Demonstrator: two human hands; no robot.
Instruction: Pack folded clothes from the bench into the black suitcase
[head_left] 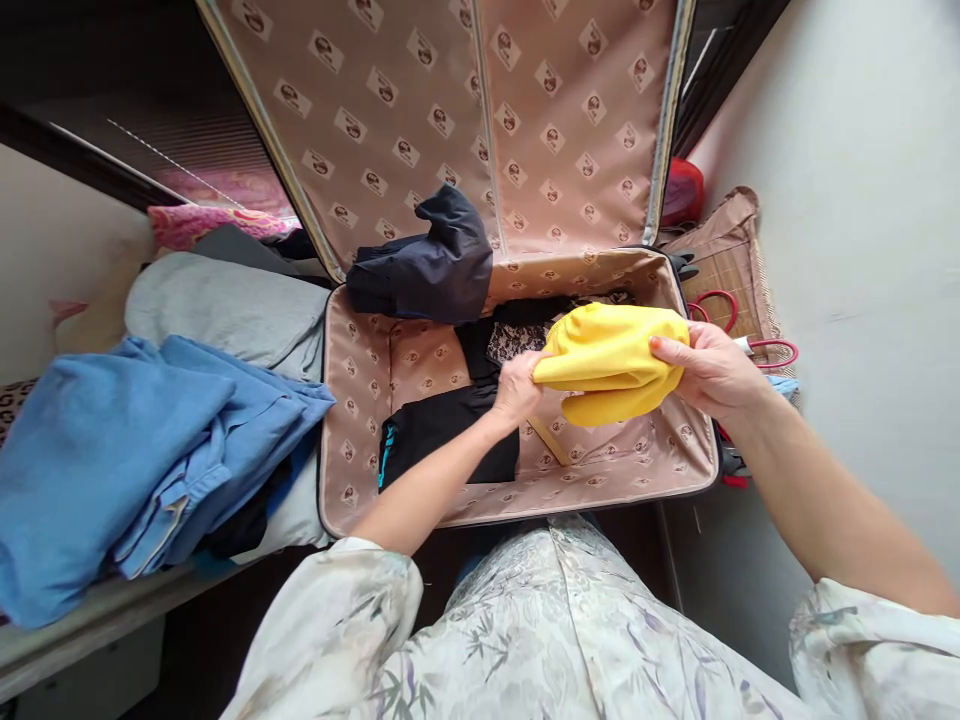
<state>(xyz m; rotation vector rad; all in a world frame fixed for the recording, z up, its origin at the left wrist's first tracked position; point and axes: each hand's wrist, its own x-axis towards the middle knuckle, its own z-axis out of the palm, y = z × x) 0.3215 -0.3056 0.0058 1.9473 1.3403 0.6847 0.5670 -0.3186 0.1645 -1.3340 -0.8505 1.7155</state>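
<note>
Yellow garment (611, 360) over open suitcase (525, 490) beside white wall (862, 200)

Soft, even daylight, brightest on the right wall (862, 200), dark upper-left corner, sharp centre, edges bent by wide-angle distortion.

I can read no words or numbers; my suitcase lining (570, 120) shows only a repeated small emblem, too tiny to make out.

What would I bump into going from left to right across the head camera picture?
Blue clothes pile → dark folded garment at the suitcase's back left → left hand → yellow garment held in both hands → right hand → red handles → white wall.
</note>
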